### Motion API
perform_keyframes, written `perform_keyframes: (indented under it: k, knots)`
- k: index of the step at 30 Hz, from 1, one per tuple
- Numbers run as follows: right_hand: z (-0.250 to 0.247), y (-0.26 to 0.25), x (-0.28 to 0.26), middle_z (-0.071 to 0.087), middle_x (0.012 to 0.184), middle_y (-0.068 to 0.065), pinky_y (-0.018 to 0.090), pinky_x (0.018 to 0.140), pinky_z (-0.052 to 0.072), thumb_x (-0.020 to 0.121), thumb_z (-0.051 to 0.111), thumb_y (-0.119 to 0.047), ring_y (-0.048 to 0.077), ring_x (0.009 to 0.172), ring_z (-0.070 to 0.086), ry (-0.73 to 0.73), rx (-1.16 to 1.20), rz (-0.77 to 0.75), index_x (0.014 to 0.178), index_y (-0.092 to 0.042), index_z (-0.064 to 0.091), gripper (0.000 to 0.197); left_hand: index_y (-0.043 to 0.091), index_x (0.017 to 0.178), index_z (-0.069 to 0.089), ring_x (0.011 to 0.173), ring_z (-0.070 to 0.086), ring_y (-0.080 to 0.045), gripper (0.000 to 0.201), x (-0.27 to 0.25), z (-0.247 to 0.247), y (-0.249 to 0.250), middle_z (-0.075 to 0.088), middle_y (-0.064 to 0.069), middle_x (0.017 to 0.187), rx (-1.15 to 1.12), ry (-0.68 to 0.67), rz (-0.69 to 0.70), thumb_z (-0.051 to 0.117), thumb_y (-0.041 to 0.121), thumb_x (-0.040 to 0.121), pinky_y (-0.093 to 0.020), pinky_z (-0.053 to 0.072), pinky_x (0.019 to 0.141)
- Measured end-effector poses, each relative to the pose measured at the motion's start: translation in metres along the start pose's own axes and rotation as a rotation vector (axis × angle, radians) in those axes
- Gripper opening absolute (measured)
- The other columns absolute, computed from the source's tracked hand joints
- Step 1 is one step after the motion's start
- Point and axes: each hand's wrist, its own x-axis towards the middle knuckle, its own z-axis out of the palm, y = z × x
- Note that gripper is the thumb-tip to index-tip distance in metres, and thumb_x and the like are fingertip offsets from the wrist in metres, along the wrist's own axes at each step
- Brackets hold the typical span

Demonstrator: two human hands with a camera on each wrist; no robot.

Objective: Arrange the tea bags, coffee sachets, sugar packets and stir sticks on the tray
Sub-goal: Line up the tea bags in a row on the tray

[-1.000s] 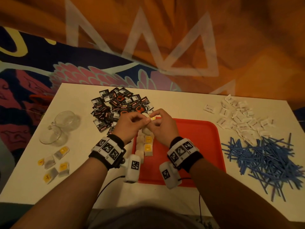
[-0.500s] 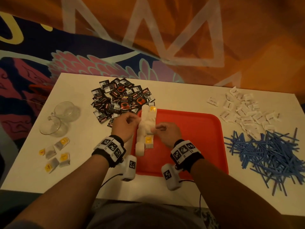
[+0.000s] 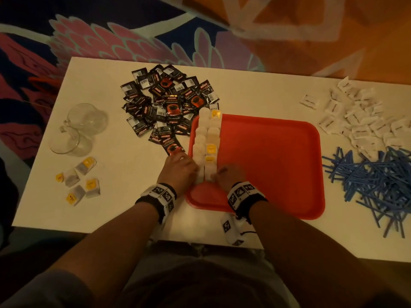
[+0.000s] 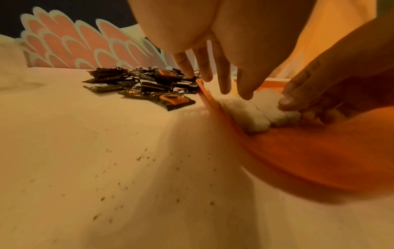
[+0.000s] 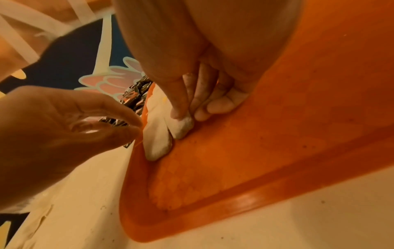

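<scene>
A red tray (image 3: 278, 165) lies mid-table. Two rows of white tea bags (image 3: 206, 141) with yellow tags run along its left edge. My left hand (image 3: 180, 167) has straight fingers (image 4: 224, 79) resting against the near end of the left row (image 4: 241, 109). My right hand (image 3: 222, 174) pinches the nearest tea bag (image 5: 183, 126) of the right row between thumb and curled fingers. Black coffee sachets (image 3: 166, 103) are heaped beyond the tray's left corner. White sugar packets (image 3: 355, 121) and blue stir sticks (image 3: 378, 185) lie to the right.
Several loose tea bags (image 3: 80, 181) lie at the table's near left, with two clear glass cups (image 3: 77, 127) on their sides behind them. The white table (image 3: 124, 185) stands on a patterned rug (image 3: 111, 34). Most of the tray's floor is bare.
Both hands came down from the far end of the tea bag rows to their near end. The tea bag held up between the hands a second ago now lies on the tray.
</scene>
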Motion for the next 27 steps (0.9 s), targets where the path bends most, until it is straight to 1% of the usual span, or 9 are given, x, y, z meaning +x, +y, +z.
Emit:
perform_keyframes:
  k: [2,4,6,9,12,15,19,22,27]
  knots:
    - [0.001,0.000,0.000,0.062,0.101,-0.001,0.024,0.073,0.040,0.084,0.073,-0.040,0.013,0.085,0.049,0.008,-0.079,0.000,0.103,-0.017,0.067,0.031,0.016,0.085,0.075,0.098,0.064,-0.035,0.009,-0.003,0.004,-0.002,0.073,-0.004,0.092,0.013,0.045,0.021,0.073,0.019,0.077,-0.049,0.049,0.083]
    - [0.001,0.002,-0.002,0.055,0.093,-0.003,0.022,0.066,0.037,0.085,0.072,-0.041,0.012,0.081,0.047,0.053,-0.081,-0.007,0.101,-0.017,0.063,0.030,0.016,0.087,0.076,0.102,0.065,-0.036,0.019,-0.006,0.008,-0.003,0.073,-0.005,0.096,0.017,0.058,0.045,0.084,0.014,0.070,-0.053,0.049,0.087]
    - [0.000,0.006,-0.004,0.057,0.096,-0.003,0.024,0.064,0.040,0.087,0.070,-0.037,0.014,0.081,0.050,0.118,-0.025,-0.058,0.098,-0.018,0.057,0.026,0.016,0.091,0.076,0.105,0.065,-0.039,0.026,-0.007,0.008,-0.004,0.073,-0.007,0.101,0.041,0.049,0.064,0.087,0.016,0.067,-0.059,0.048,0.090]
    - [0.001,0.008,-0.007,0.054,0.115,-0.001,0.028,0.083,0.040,0.094,0.060,-0.028,0.020,0.103,0.051,0.131,-0.163,-0.280,0.111,-0.022,0.056,0.018,0.018,0.097,0.075,0.112,0.063,-0.040,0.030,-0.005,0.012,-0.006,0.071,-0.008,0.111,0.063,0.009,0.068,0.087,0.021,0.069,-0.062,0.044,0.096]
    - [0.007,0.005,-0.004,0.049,0.130,-0.001,0.029,0.096,0.039,0.097,0.052,-0.017,0.022,0.120,0.045,0.056,-0.269,-0.430,0.121,-0.025,0.060,0.026,0.020,0.098,0.075,0.117,0.060,-0.040,0.032,-0.003,0.018,-0.009,0.071,-0.007,0.115,0.066,-0.005,0.073,0.087,0.021,0.069,-0.063,0.039,0.102]
    - [0.014,0.003,0.002,0.046,0.137,-0.002,0.034,0.103,0.039,0.097,0.051,-0.014,0.021,0.127,0.042,0.044,-0.310,-0.425,0.127,-0.027,0.059,0.033,0.019,0.099,0.076,0.118,0.060,-0.042,0.034,0.000,0.022,-0.011,0.071,-0.009,0.114,0.066,0.001,0.097,0.088,0.019,0.066,-0.061,0.033,0.106]
    - [0.015,0.001,0.010,0.046,0.138,-0.003,0.033,0.102,0.038,0.097,0.052,-0.016,0.022,0.127,0.041,0.069,-0.331,-0.422,0.129,-0.030,0.057,0.036,0.019,0.101,0.076,0.119,0.059,-0.043,0.040,0.007,0.024,-0.014,0.071,-0.010,0.117,0.081,0.025,0.112,0.090,0.019,0.063,-0.050,0.021,0.106]
    - [0.012,-0.002,0.015,0.047,0.136,-0.003,0.033,0.099,0.039,0.096,0.053,-0.016,0.021,0.125,0.042,0.089,-0.326,-0.424,0.129,-0.030,0.057,0.036,0.019,0.101,0.076,0.118,0.058,-0.042,0.039,0.014,0.022,-0.016,0.070,-0.011,0.118,0.068,0.014,0.113,0.090,0.020,0.064,-0.047,0.025,0.103]
    - [0.007,-0.006,0.019,0.047,0.135,-0.003,0.030,0.098,0.039,0.096,0.055,-0.020,0.020,0.124,0.044,0.092,-0.287,-0.442,0.127,-0.030,0.059,0.032,0.017,0.103,0.076,0.118,0.058,-0.041,0.032,0.022,0.018,-0.019,0.068,-0.012,0.120,0.042,-0.026,0.117,0.081,0.023,0.072,-0.055,0.033,0.102]
